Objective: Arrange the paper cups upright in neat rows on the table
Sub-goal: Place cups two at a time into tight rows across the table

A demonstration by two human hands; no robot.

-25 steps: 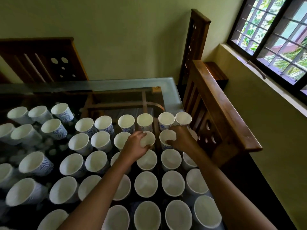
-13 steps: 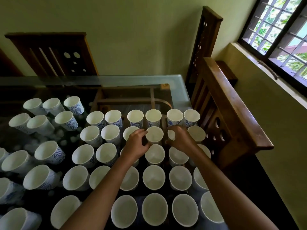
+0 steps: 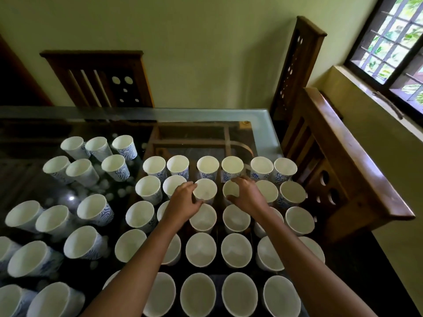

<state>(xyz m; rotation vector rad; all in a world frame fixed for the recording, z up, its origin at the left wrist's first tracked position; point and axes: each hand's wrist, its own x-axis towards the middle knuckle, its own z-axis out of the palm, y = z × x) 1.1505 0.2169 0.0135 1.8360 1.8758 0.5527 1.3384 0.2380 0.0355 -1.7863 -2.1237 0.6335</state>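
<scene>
Nearest me, paper cups (image 3: 198,294) stood upright in rows on the glass table (image 3: 263,126). Past them, my left hand (image 3: 183,203) curled thumb and fingers round one cup (image 3: 206,188), and my right hand (image 3: 249,196) round its neighbour (image 3: 230,190), both in the second-farthest row. I judged them light, thin-walled and easily crushed, best held gently round the wall. Half a second earlier I held the same pair, the neighbour more hidden.
</scene>
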